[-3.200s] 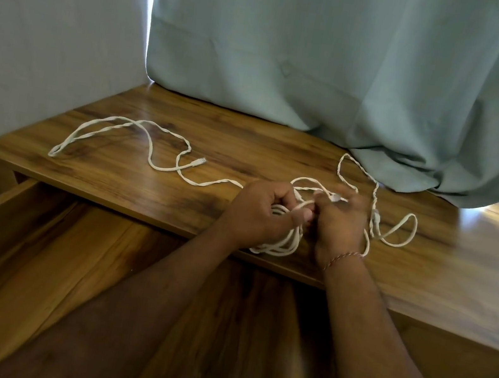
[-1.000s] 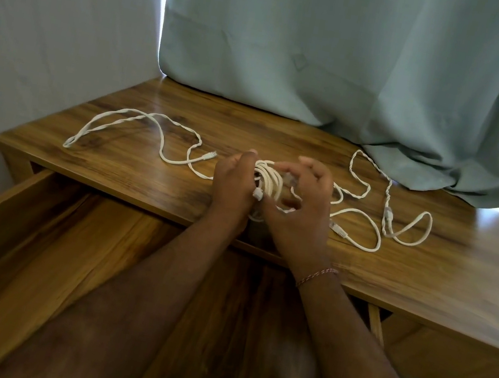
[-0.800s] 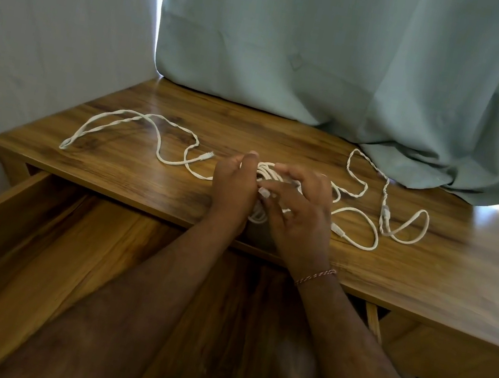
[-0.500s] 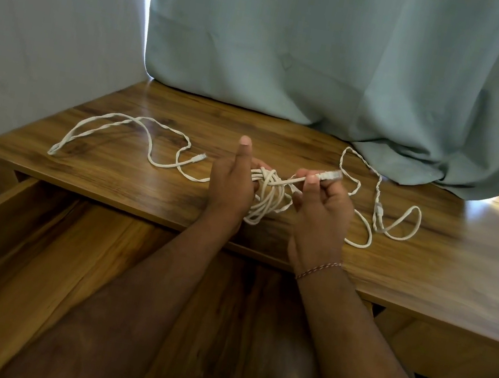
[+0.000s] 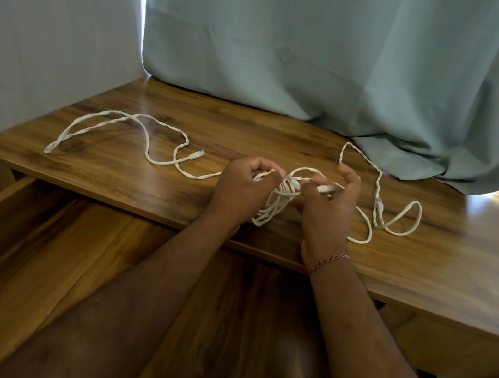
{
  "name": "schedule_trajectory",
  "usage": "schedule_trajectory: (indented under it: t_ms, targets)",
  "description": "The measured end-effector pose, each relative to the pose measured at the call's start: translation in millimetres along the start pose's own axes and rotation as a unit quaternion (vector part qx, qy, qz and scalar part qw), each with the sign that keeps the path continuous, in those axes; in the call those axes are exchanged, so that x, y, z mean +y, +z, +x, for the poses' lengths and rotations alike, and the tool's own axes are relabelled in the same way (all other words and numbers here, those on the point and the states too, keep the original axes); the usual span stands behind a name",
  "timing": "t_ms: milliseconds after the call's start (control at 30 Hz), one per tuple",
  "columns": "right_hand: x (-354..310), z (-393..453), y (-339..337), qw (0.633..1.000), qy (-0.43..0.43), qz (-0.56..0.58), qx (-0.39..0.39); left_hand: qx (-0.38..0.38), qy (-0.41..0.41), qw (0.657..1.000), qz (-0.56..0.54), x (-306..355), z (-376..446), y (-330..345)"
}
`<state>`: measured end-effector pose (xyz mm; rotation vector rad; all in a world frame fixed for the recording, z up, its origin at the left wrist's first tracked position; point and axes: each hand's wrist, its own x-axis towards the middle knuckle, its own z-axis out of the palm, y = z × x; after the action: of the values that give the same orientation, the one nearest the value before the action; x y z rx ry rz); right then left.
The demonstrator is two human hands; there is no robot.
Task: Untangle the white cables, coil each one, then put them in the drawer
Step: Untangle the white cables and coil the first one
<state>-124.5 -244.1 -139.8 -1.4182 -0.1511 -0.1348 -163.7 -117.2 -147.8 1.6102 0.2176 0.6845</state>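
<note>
From the head camera, a person works a bundle of white cables (image 5: 271,206) at the front edge of a wooden surface (image 5: 143,180), above an open drawer (image 5: 30,250). The left hand (image 5: 241,187) is curled round the gathered loops, holding them just off the wood. The right hand (image 5: 329,203) pinches a plug end (image 5: 324,189) between thumb and fingertips, its other fingers raised and loosely bent. One twisted length (image 5: 113,120) trails away to the left across the surface and ends in a loose connector (image 5: 197,153); another twisted stretch (image 5: 377,191) runs up toward the hem of a pale green curtain (image 5: 329,69) and loops back on the right, well apart from the drawer. A thread bracelet (image 5: 330,263) sits on the right wrist.

The cables look light, thin and limp, likely to sag and slide out of a loose hold, and the two strands twisted round each other would probably snag if pulled hard. A firm hold seems best at the stiff plug ends, feeding each one back through the loops, while the other hand keeps the bundle pinned at its crossing. The smooth jacket may slip on the glossy wood, so the finished coil likely needs holding across all its turns before it goes down into the drawer.
</note>
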Motion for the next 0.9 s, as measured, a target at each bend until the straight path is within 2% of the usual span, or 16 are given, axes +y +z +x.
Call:
schedule_trajectory:
  t_ms: [67, 100, 233, 333, 467, 667, 767, 900]
  targets:
    - [3.6, -2.2, 2.8, 0.99, -0.08, -0.118, 0.006, 0.012, -0.016, 0.999, -0.045, -3.5, 2.2, -0.9]
    - [5.9, -2.4, 4.0, 0.986, -0.103, -0.133, 0.001, 0.02, -0.026, 0.997, -0.069, -5.5, 3.5, -0.9]
    - [8.0, -6.5, 8.6, 0.988, -0.101, -0.086, -0.073, 0.067, -0.063, 0.981, -0.171, -4.5, 8.2, -6.8]
    - [10.0, -10.0, 9.5, 0.977, -0.124, -0.135, -0.109, 0.092, -0.073, 0.964, -0.238, -2.5, 8.6, -11.6]
    - [12.1, -13.7, 10.2, 0.965, -0.148, -0.17, -0.135, 0.121, -0.061, 0.952, -0.273, -4.8, 10.0, -10.9]
    - [14.4, -13.3, 10.8, 0.968, -0.14, -0.154, -0.142, 0.103, -0.064, 0.941, -0.316, -4.9, 9.8, -11.9]
    - [15.1, -11.0, 11.6, 0.967, -0.133, -0.135, -0.172, 0.077, -0.085, 0.929, -0.353, -1.9, 7.4, -14.5]
    - [16.9, -8.2, 20.9, 0.942, -0.225, -0.185, -0.165, 0.069, -0.081, 0.939, -0.327, 0.4, 6.6, -12.2]
